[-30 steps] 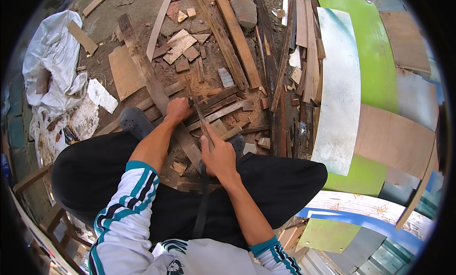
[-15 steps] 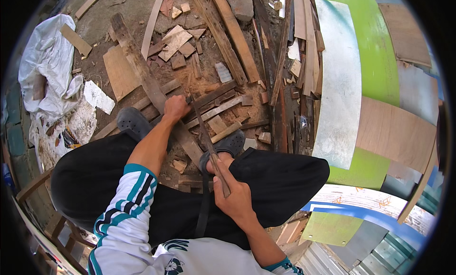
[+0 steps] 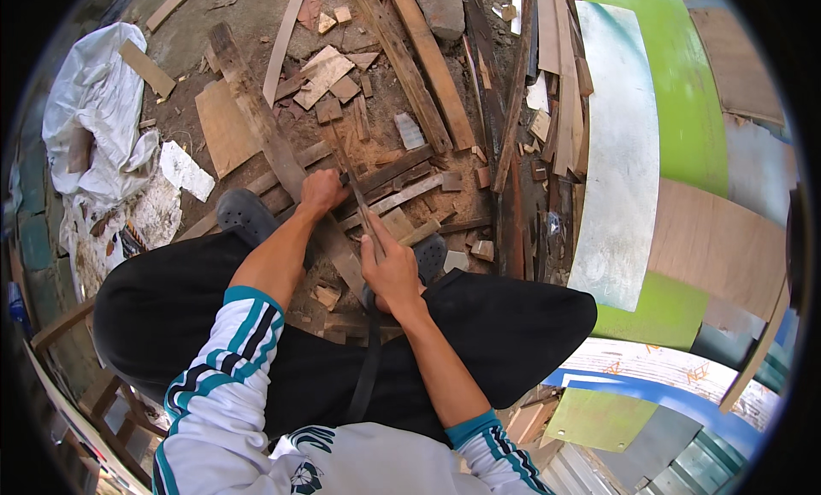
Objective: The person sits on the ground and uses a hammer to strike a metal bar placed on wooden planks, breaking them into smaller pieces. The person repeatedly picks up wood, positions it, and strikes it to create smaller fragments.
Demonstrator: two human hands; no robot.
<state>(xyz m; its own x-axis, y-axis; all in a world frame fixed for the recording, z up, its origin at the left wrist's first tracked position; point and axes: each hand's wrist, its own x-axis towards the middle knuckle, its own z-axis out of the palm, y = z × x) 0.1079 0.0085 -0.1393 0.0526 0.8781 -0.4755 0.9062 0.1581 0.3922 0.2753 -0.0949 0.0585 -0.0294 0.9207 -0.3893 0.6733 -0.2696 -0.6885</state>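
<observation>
My right hand [image 3: 392, 271] is wrapped round the wooden handle of a handsaw [image 3: 350, 168]. Its thin, rusty blade shows nearly edge-on and points away from me. Beside the blade, my left hand [image 3: 323, 191] is closed on a long, weathered wooden plank [image 3: 261, 123], which slants from far left to between my feet. A small dark piece sticks out by my left thumb, and I cannot make out what it is. Where the saw's edge meets the wood is hard to see. My grey clogs [image 3: 243, 215] flank the plank.
Wood offcuts [image 3: 323, 74] and reddish sawdust cover the ground ahead. Two long beams [image 3: 432, 67] lie beyond, with stacked strips [image 3: 560, 76] on the right. Farther right are a whitish sheet [image 3: 611, 153] and green panels [image 3: 684, 85]. A white sack [image 3: 94, 102] lies at left.
My right hand and the handsaw have moved forward, away from my body, and slightly left. My left hand still grips the plank.
</observation>
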